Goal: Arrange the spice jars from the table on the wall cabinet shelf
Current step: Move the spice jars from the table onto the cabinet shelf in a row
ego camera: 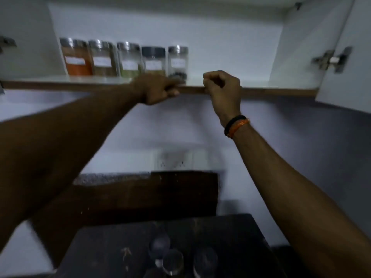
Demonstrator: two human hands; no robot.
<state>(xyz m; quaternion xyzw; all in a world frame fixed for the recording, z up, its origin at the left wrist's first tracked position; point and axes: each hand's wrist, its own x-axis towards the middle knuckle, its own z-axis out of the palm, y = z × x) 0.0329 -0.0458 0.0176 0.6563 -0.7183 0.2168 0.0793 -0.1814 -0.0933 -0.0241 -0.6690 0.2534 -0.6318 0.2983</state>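
Several labelled spice jars stand in a row on the wall cabinet shelf [261, 91]: an orange-red one [77, 57], a brown one [103, 58], a green one [129, 60], a dark-lidded one [154, 61] and, last on the right, a jar of dark seeds [178, 62]. My left hand [156, 90] is at the shelf's front edge, and its fingers reach to the base of the dark-seed jar. My right hand [222, 87] is curled into a loose fist just right of that jar and holds nothing. Three more jars [172, 261] stand on the dark table [100, 247] below.
The open cabinet door [349, 57] with its metal hinge [331, 60] hangs at the right. The shelf to the right of the jar row is bare. A wall socket plate [173, 162] and a brown backsplash [144, 195] sit below the cabinet.
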